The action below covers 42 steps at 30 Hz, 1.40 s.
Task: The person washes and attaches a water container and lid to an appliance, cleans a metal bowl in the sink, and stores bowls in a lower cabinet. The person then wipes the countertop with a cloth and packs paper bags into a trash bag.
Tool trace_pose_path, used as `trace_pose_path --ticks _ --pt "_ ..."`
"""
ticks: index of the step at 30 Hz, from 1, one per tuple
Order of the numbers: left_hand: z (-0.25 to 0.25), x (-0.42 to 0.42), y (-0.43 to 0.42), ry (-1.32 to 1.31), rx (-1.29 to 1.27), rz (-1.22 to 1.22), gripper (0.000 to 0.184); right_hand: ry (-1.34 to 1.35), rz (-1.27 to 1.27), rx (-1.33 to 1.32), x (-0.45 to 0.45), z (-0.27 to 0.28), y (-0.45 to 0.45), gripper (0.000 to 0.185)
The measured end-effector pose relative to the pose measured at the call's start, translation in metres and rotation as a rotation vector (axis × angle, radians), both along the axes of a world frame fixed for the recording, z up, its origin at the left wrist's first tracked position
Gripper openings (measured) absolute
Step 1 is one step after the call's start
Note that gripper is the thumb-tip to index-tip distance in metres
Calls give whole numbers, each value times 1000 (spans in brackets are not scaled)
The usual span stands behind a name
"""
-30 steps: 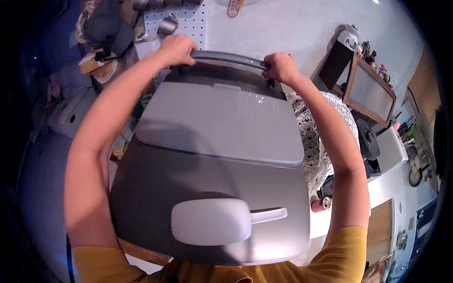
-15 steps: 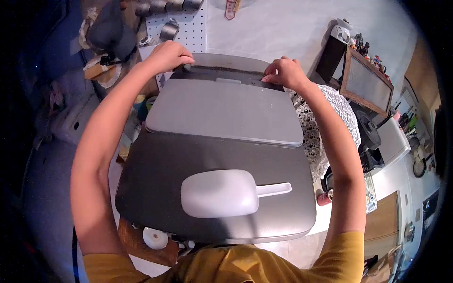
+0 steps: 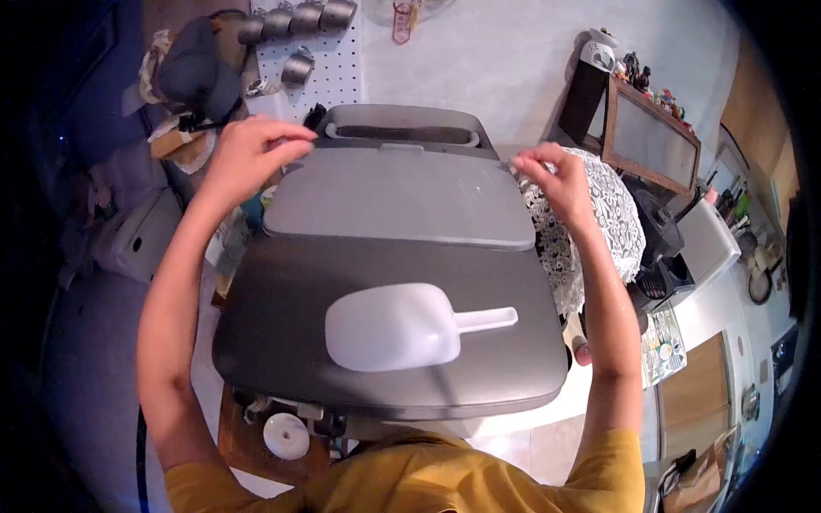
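Note:
A white plastic scoop lies bowl-up, open side hidden, on the dark grey front top of a large bin. Its handle points right. Behind it sits a lighter grey flap lid, closed flat, with a small tab at its back edge. A grey carrying handle lies at the bin's far end. My left hand is open by the flap's back left corner, thumb and fingers apart. Near the back right corner, my right hand is also open, its fingers bent. Both hands hold nothing.
White lace cloth covers something right of the bin. Metal cups hang on a pegboard at the back left. A wood-framed panel stands back right, a dark appliance below it. A round white object sits low at front left.
Both hands have let go of the carrying handle and come back toward me, opening. The handle now shows uncovered behind the flap. The scoop stays in place on the bin while the view shifts slightly.

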State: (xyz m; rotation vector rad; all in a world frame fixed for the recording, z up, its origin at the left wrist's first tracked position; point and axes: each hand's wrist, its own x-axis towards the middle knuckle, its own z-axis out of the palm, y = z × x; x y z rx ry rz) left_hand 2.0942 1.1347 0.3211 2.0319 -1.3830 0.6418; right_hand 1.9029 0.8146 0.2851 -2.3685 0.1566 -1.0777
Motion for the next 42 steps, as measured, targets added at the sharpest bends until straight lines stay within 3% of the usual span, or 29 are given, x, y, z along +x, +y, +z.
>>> trace_pose_path --ticks 7,11,13,16,20,23,27,29,35,42 --pt "-6 -53 45 340 21 62 20 -75 270 -72 -43 -20 21 16" --pt "-34 -25 52 308 52 73 31 38 184 -137 -43 -33 17 42" --pt "-41 -14 46 339 76 39 35 -58 198 -239 -30 -38 9 44" --pt "-53 2 40 643 26 -36 37 -86 230 -252 -19 -36 3 41" --pt "-65 6 38 819 -106 -205 37 -122 305 -296 -8 -35 -12 37" --pt "-68 12 39 727 -123 -220 37 -76 369 -327 -6 -27 -20 32" --pt "-61 6 31 704 -114 -300 37 -204 291 -514 2 -29 -20 32" --pt "-60 0 29 1030 -229 -430 38 -263 239 -533 6 -30 -17 34" --pt "-66 18 18 1054 -294 -617 51 -295 198 -587 22 -39 -19 38" --pt "-65 23 11 1036 -294 -671 57 -367 127 -633 29 -43 -18 34"
